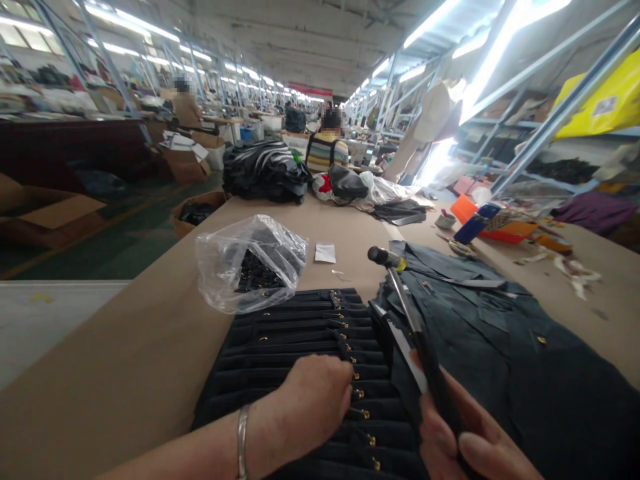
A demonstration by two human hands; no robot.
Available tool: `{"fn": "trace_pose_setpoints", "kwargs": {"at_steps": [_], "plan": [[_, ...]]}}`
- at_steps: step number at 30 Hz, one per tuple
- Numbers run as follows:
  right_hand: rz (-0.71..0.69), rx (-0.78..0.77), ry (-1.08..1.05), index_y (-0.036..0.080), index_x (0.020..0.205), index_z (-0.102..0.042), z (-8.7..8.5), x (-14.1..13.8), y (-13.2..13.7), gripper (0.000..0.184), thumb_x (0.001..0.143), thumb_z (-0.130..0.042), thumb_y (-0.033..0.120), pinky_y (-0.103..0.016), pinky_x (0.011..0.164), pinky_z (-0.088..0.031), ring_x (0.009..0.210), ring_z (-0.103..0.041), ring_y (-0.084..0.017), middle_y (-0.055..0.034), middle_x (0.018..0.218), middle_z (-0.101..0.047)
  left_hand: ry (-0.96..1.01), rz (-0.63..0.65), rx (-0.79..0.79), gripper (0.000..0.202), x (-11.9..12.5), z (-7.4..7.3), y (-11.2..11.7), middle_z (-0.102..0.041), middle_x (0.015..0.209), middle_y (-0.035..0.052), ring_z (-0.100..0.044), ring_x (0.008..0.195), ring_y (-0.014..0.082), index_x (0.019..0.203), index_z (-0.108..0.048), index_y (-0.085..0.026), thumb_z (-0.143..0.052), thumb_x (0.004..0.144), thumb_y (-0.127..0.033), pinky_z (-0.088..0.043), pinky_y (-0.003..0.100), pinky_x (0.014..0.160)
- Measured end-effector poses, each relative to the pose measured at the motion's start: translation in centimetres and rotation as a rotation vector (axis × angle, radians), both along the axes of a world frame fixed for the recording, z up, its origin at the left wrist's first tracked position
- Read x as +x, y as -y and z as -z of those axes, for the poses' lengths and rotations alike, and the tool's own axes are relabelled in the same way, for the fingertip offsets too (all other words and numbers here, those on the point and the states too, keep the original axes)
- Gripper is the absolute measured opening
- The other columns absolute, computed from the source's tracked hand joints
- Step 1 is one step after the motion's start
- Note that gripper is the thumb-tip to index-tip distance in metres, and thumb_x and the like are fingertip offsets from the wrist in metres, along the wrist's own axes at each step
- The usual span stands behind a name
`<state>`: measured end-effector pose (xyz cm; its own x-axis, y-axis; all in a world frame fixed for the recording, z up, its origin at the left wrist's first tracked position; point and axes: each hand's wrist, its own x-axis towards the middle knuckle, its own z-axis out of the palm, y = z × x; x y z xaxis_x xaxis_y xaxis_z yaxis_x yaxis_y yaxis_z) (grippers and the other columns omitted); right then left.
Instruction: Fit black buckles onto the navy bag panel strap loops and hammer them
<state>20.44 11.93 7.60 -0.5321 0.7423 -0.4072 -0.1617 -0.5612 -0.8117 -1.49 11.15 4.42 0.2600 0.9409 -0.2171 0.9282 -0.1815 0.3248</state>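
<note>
My right hand (450, 427) is closed round the dark handle of a hammer (413, 310). Its black-and-yellow head points away from me, above dark fabric pieces (480, 353). Beside the handle runs a pale strip (403, 343); whether the hand also grips it I cannot tell. My left hand (315, 393), with a bangle at the wrist, is closed over a row of overlapping black pieces (280, 333) with gold-coloured zip pulls (358, 394). Its fingertips are turned away, so what they pinch is hidden.
A clear plastic bag (255, 263) of dark parts lies beyond the row, near a white paper slip (325, 253). A black fabric pile (265, 170) stands at the table's far end. Orange trays (510, 232) sit at right. Cardboard boxes (55, 213) stand on the floor; a person (327, 150) sits ahead.
</note>
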Motion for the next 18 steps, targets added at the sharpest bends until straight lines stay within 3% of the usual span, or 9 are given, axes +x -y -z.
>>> {"fn": "trace_pose_setpoints", "kwargs": {"at_steps": [2, 4, 6, 8, 12, 18], "plan": [[-0.062, -0.008, -0.004, 0.027, 0.118, -0.051, 1.2, -1.8, -1.3, 0.064, 0.061, -0.077, 0.042, -0.021, 0.044, -0.04, 0.045, -0.048, -0.008, 0.0042, 0.067, -0.052, 0.01, -0.091, 0.126, 0.026, -0.8, -0.3, -3.0, -0.066, 0.098, 0.0079, -0.063, 0.091, 0.0204, 0.096, -0.062, -0.019, -0.038, 0.091, -0.028, -0.049, 0.035, 0.083], [-0.104, 0.034, 0.094, 0.023, 0.113, -0.049, 2.3, -3.1, -3.1, 0.051, 0.07, -0.071, 0.041, -0.018, 0.038, -0.034, 0.036, -0.038, -0.006, 0.0089, 0.052, -0.045, -0.038, -0.184, 0.24, 0.032, -1.4, 0.3, -6.4, -0.057, 0.124, 0.0105, -0.051, 0.117, 0.0241, 0.112, -0.058, -0.018, -0.042, 0.091, -0.036, -0.041, 0.037, 0.098], [-0.098, 0.154, 0.229, 0.02, 0.109, -0.048, 2.8, -3.7, -4.9, 0.044, 0.075, -0.066, 0.043, -0.016, 0.031, -0.022, 0.029, -0.025, -0.004, 0.0132, 0.043, -0.035, -0.1, -0.269, 0.255, 0.052, -1.8, 1.7, -9.2, -0.04, 0.144, 0.0167, -0.033, 0.133, 0.0337, 0.129, -0.048, -0.013, -0.043, 0.09, -0.046, -0.03, 0.047, 0.106], [-0.087, 0.272, 0.306, 0.018, 0.106, -0.049, 2.8, -3.6, -6.2, 0.041, 0.076, -0.064, 0.042, -0.015, 0.033, -0.019, 0.03, -0.025, -0.004, 0.0135, 0.043, -0.034, -0.137, -0.317, 0.223, 0.066, -2.0, 3.5, -10.8, -0.034, 0.147, 0.0207, -0.027, 0.135, 0.0392, 0.136, -0.041, -0.008, -0.039, 0.089, -0.055, -0.025, 0.055, 0.106], [-0.133, 0.426, 0.38, 0.017, 0.118, -0.049, 2.5, -2.6, -7.3, 0.045, 0.082, -0.054, 0.042, -0.018, 0.038, -0.026, 0.036, -0.035, -0.007, 0.0102, 0.048, -0.039, -0.172, -0.313, 0.229, 0.068, -2.0, 5.9, -10.6, -0.04, 0.145, 0.0177, -0.034, 0.133, 0.0333, 0.139, -0.038, -0.01, -0.029, 0.091, -0.057, -0.022, 0.05, 0.11], [-0.129, 0.633, 0.65, 0.016, 0.124, -0.053, 5.1, -2.1, -7.8, 0.047, 0.084, -0.048, 0.04, -0.021, 0.036, -0.033, 0.037, -0.043, -0.011, 0.0079, 0.049, -0.044, -0.211, -0.264, 0.273, 0.059, -2.1, 6.4, -8.3, -0.036, 0.148, 0.0165, -0.031, 0.135, 0.0316, 0.142, -0.032, -0.01, -0.027, 0.094, -0.045, -0.02, 0.049, 0.111]]}}
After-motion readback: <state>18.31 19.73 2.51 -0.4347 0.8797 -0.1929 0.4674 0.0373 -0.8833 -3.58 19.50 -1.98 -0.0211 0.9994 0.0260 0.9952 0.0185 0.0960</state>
